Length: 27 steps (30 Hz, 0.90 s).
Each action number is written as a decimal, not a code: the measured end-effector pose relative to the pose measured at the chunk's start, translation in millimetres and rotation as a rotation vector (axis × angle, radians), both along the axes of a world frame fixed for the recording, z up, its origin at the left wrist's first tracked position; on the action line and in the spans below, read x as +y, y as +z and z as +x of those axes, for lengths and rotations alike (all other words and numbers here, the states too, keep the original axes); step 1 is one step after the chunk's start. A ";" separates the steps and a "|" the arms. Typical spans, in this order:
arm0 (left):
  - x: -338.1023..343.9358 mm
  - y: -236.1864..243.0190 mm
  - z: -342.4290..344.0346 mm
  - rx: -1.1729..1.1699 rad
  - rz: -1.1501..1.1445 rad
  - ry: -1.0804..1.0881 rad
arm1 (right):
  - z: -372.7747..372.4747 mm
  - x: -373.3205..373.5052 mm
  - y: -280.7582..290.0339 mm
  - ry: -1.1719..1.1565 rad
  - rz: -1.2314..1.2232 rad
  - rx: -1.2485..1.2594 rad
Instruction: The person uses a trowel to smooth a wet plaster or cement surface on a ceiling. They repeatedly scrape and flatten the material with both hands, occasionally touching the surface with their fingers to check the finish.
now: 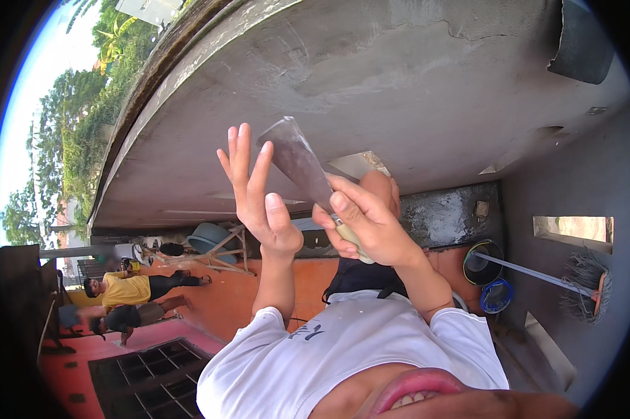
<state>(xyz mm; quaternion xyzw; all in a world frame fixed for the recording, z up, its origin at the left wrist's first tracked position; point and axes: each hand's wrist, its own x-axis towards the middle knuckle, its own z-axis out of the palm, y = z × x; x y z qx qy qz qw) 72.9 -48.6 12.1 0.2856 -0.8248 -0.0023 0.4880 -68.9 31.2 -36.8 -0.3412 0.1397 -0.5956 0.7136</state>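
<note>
My right hand [366,220] is closed around the cream handle of a flat, broad metal scraper [295,160], whose blade points up and left. Beside the blade, my left hand [259,202] is raised with its fingers spread; one fingertip is close to the blade's edge, and I cannot tell whether it touches. A grey plastered wall [399,77] spans the upper view, behind both hands.
Two people, in a yellow shirt [122,290] and a dark shirt [129,318], are at left. A bluish tub [210,237] is by a wooden frame [227,258]. At right are a mop [584,290], a black bucket [482,262] and a blue container [496,297].
</note>
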 end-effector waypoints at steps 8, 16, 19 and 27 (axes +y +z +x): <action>-81.0 -46.4 -71.5 -0.062 -0.358 0.227 | -19.2 78.7 -105.4 -0.254 0.386 -0.041; -82.8 -35.4 -51.6 -0.373 -0.387 0.261 | -68.7 111.5 -91.4 -0.624 0.491 0.271; -71.7 -24.6 -57.5 0.064 -0.131 0.295 | -73.8 111.8 -73.1 -0.727 0.477 0.352; 48.6 -108.0 -65.1 0.480 0.985 -0.675 | -35.5 47.7 -14.0 -0.756 0.187 0.559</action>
